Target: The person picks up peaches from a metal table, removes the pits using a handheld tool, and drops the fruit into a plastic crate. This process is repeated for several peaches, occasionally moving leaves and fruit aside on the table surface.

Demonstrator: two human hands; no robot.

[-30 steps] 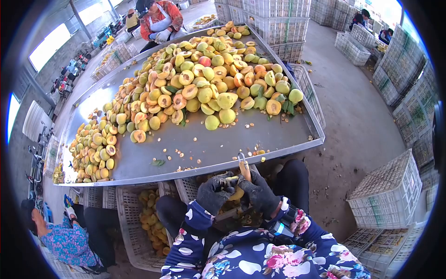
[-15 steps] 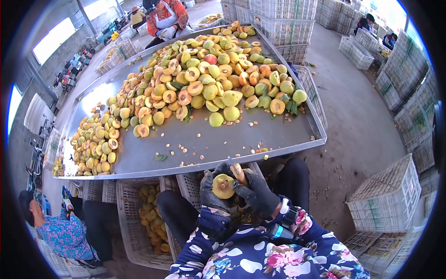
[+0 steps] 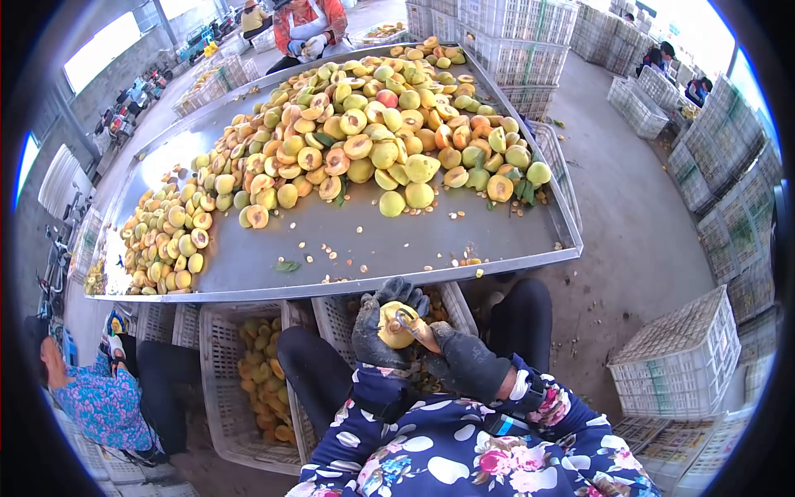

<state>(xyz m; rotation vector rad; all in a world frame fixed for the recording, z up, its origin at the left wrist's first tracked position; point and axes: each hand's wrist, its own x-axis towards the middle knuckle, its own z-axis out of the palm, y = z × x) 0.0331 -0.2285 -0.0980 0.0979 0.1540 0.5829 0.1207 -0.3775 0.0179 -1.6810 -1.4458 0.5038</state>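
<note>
In a dark, soiled glove, my left hand (image 3: 369, 338) is closed around a yellow peach half (image 3: 392, 333), held above a crate between my knees. My right hand (image 3: 470, 361), also gloved, grips a pitting tool (image 3: 426, 335) by its wooden handle. The tool's curved metal loop lies against the face of the peach half. Both hands are just short of the near edge of a metal table (image 3: 331, 240). A large heap of whole and halved peaches (image 3: 356, 141) covers the table's far part.
Loose pits (image 3: 327, 251) and a leaf (image 3: 287, 266) lie near the table's edge. Below stand a crate of peaches (image 3: 211, 373) and another crate (image 3: 335, 319). Stacked crates (image 3: 679, 356) are at right. A co-worker (image 3: 108, 406) sits at left, another person (image 3: 310, 29) across the table.
My right hand has turned and brought the tool's metal loop onto the peach half. My left hand has tilted the fruit. The view has shifted slightly.
</note>
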